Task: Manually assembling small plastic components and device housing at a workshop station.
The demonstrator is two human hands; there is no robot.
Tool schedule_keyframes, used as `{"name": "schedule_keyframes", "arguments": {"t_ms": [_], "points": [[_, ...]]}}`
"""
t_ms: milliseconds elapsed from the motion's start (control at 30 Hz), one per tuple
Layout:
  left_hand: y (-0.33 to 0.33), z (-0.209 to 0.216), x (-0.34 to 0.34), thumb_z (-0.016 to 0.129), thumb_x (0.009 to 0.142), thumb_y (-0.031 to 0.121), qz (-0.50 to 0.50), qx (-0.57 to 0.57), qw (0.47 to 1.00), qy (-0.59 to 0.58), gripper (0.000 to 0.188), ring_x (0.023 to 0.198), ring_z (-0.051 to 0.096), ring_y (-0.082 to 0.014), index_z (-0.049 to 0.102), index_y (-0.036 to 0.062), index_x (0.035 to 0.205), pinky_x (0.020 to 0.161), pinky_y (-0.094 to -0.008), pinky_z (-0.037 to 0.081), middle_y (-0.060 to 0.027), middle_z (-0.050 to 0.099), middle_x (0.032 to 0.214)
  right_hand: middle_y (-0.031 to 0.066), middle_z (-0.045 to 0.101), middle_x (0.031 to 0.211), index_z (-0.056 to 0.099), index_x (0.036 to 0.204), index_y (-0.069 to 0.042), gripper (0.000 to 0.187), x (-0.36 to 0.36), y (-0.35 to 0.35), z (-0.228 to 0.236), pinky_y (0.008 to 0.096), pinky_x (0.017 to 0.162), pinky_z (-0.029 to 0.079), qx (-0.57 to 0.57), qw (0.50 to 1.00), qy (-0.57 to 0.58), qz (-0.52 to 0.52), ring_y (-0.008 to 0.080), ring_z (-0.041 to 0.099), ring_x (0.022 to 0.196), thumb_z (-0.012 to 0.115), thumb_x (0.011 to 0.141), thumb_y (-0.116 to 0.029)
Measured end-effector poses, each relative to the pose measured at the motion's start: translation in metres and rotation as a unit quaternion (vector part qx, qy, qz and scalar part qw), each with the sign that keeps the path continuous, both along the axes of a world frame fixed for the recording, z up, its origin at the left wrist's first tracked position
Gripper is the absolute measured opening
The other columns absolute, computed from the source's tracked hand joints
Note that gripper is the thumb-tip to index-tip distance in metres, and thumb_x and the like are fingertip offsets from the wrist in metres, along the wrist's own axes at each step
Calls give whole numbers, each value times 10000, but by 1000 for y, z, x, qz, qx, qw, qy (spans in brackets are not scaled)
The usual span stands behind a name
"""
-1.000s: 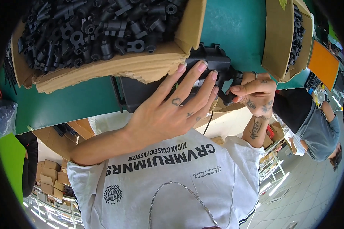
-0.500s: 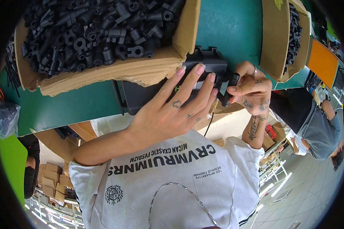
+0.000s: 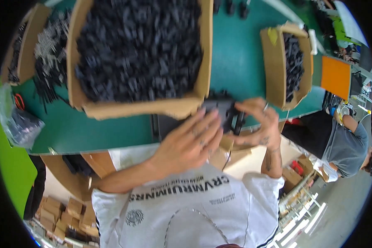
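A black plastic case (image 3: 166, 125) lies at the near table edge, partly hidden by my left hand and a cardboard box. My left hand (image 3: 190, 142) rests on it with fingers stretched out and flat, holding it down from above. At the case's right end, a black plastic handle-like part (image 3: 238, 124) sits against the case. My right hand (image 3: 265, 129) spans this part, index finger at its far end and thumb at its near end. Motion blur hides the exact contact.
A big cardboard box (image 3: 142, 110) full of small black plastic parts stands just beyond the case. A smaller parts box (image 3: 275, 70) is at right. Black cables (image 3: 49, 78) and a plastic bag (image 3: 27, 128) lie at left. A co-worker (image 3: 347, 140) is at far right.
The view has shifted, showing more of the table. My right thumb and finger have gone from pinching the black part to being spread along it, against the case's end. My left hand stays on the case.
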State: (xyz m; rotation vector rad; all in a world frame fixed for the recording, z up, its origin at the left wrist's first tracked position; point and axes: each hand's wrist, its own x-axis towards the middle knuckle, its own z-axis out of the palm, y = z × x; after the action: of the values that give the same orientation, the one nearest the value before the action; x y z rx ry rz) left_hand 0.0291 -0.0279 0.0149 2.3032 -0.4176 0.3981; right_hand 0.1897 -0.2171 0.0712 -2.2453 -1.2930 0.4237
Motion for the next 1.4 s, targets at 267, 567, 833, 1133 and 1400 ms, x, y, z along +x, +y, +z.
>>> {"name": "schedule_keyframes", "arguments": {"t_ms": [267,567,833,1133,1400], "points": [[73,48,-62,746,784,111,78,-35,986,-141,278,967,679,-214,672,87,1051,743,-335,545,-51,708,950,65,669,846,699,920,-52,551,10,-41,24,310,605,518,19,995,13,96,229,658,734,885,456,-282],[125,-7,-73,614,870,23,437,-174,869,-153,100,524,519,-172,615,-31,953,540,-312,412,-88,589,617,72,621,892,664,936,35,742,63,2,64,261,682,487,127,957,168,-197,140,593,770,916,444,-460],[136,-35,-76,594,941,57,519,-426,737,-79,96,530,552,-104,572,-19,886,501,-227,451,-81,614,678,55,629,905,660,966,16,446,208,230,20,268,773,470,150,945,133,-258,131,582,841,775,776,-371],[133,-21,-65,660,843,46,554,-195,809,-13,95,505,512,-174,598,9,780,490,-285,380,-105,591,617,110,674,1128,681,1057,-40,632,399,452,-47,318,855,542,56,940,-49,-333,179,656,1003,788,728,-569],[128,-28,-59,751,795,-5,596,-136,791,-10,113,503,529,-242,652,50,792,492,-311,443,-116,619,649,95,673,1149,647,1213,-55,612,440,565,-97,327,907,518,173,893,-388,-151,184,650,1026,692,851,-546]]}}
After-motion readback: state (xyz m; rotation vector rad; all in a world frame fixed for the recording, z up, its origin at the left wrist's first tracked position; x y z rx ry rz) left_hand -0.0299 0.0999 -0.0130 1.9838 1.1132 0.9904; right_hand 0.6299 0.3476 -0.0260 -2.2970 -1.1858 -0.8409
